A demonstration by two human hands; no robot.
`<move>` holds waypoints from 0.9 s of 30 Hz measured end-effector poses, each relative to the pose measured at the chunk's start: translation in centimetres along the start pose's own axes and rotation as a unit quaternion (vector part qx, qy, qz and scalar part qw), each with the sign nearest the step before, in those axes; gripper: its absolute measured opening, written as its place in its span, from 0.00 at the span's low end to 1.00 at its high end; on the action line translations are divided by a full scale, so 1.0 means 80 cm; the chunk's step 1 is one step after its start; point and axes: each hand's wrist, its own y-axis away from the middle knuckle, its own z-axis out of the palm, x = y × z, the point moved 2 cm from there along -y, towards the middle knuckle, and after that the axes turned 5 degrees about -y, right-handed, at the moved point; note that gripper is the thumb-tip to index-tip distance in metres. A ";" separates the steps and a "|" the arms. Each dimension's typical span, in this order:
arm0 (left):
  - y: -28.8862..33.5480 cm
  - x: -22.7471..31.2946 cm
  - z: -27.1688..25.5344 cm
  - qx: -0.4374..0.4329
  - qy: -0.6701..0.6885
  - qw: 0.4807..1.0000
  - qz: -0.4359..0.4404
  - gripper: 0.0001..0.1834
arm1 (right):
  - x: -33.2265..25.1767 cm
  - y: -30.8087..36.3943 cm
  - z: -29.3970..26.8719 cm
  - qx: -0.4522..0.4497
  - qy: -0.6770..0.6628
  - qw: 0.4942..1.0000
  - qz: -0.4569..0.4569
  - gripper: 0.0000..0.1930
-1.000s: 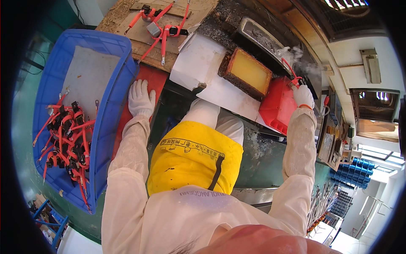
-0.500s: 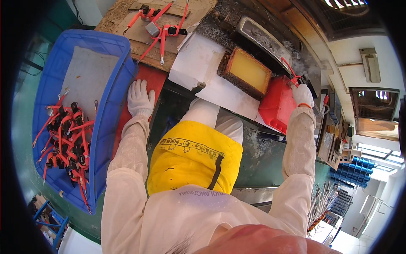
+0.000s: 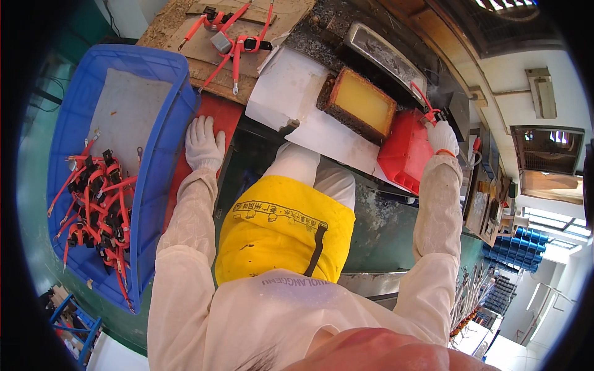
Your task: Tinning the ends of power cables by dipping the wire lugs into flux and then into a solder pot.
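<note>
Beside the red plastic bin, your right hand seems clamped on a red cable assembly. Well left of that bin, your left hand lies flat.

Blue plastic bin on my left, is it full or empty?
Partly full: the bin holds heaped red cable assemblies; grey bottom shows beyond them.

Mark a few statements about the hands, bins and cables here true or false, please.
1. The right gloved hand holds a red cable assembly. True.
2. The left gloved hand grips a cable too. False: that hand lies flat on a red surface.
3. The blue plastic bin contains red cables with black parts. True.
4. The lap cloth is green. False: that cloth is yellow.
5. The red plastic bin stands right of the yellow-filled tray. True.
</note>
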 end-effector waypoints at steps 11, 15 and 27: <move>-0.001 0.003 0.000 -0.002 -0.009 1.000 -0.003 0.27 | -0.003 0.002 -0.006 0.021 -0.004 0.999 0.032 0.30; -0.001 0.002 -0.001 -0.002 -0.004 1.000 -0.004 0.27 | 0.000 0.003 -0.010 0.017 -0.001 0.999 0.033 0.30; 0.000 0.000 0.000 0.002 -0.001 1.000 -0.001 0.27 | 0.043 0.015 -0.018 0.027 0.015 0.998 0.049 0.30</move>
